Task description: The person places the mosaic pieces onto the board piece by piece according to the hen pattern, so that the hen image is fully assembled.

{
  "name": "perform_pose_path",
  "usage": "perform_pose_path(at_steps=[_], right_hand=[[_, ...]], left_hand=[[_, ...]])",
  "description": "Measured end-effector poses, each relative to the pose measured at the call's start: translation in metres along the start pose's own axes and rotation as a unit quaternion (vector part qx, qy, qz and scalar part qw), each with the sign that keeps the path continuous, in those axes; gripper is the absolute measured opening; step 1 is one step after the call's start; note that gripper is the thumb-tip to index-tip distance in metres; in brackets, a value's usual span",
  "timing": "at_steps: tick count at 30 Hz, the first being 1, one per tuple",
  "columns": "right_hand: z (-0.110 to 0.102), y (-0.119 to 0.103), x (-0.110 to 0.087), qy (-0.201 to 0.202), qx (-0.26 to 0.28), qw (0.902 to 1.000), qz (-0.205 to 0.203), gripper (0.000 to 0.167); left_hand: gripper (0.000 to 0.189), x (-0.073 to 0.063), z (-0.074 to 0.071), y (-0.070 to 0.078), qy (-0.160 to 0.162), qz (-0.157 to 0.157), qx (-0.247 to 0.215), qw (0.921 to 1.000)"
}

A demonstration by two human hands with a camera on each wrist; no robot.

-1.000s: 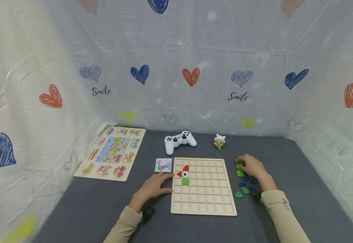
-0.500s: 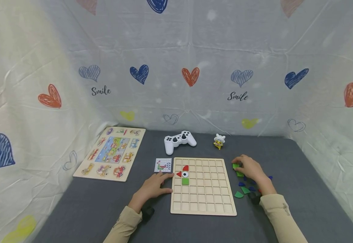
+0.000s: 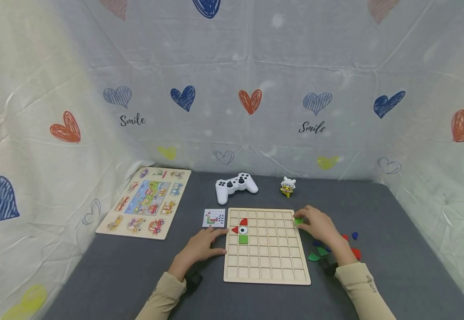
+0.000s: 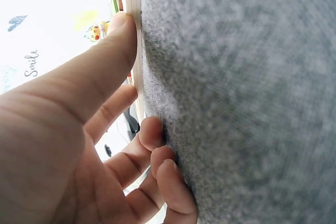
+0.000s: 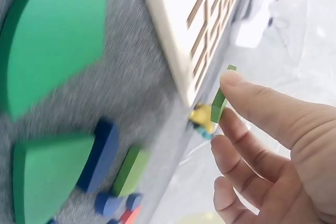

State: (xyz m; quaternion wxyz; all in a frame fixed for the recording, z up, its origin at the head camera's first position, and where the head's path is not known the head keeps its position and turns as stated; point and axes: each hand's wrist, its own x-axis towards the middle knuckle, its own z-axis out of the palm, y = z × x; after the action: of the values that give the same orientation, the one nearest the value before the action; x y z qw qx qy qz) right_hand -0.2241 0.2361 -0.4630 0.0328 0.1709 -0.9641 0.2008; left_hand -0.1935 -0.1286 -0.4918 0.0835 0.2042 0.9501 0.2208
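A wooden grid board (image 3: 264, 262) lies in front of me. Several pieces sit in its left cells: a red quarter-round tile (image 3: 243, 221), a red triangle (image 3: 235, 230), a white tile with an eye (image 3: 243, 230) and a green square (image 3: 243, 239). My left hand (image 3: 200, 246) rests beside the board, its thumb (image 4: 118, 35) and index fingertip touching the left edge and its other fingers on the table. Between thumb and fingertips, my right hand (image 3: 319, 226) pinches a green square tile (image 5: 220, 103) near the board's upper right corner.
Loose tiles, including a dark green quarter-round piece (image 3: 313, 257) and a red piece (image 3: 356, 254), lie right of the board. A picture card (image 3: 214, 218), white game controller (image 3: 237, 186), small figurine (image 3: 288, 186) and vehicle puzzle (image 3: 144, 202) surround its back and left.
My right hand has moved left from the loose tiles to the board's upper right corner, carrying a green square tile. The left hand has stayed at the board's left edge.
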Motion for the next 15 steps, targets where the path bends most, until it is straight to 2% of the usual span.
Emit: perform_pose_path(at_steps=[15], right_hand=[[0.011, -0.034, -0.002, -0.006, 0.017, 0.9991, -0.037, 0.029]], left_hand=[[0.063, -0.001, -0.001, 0.001, 0.003, 0.005, -0.001, 1.0]])
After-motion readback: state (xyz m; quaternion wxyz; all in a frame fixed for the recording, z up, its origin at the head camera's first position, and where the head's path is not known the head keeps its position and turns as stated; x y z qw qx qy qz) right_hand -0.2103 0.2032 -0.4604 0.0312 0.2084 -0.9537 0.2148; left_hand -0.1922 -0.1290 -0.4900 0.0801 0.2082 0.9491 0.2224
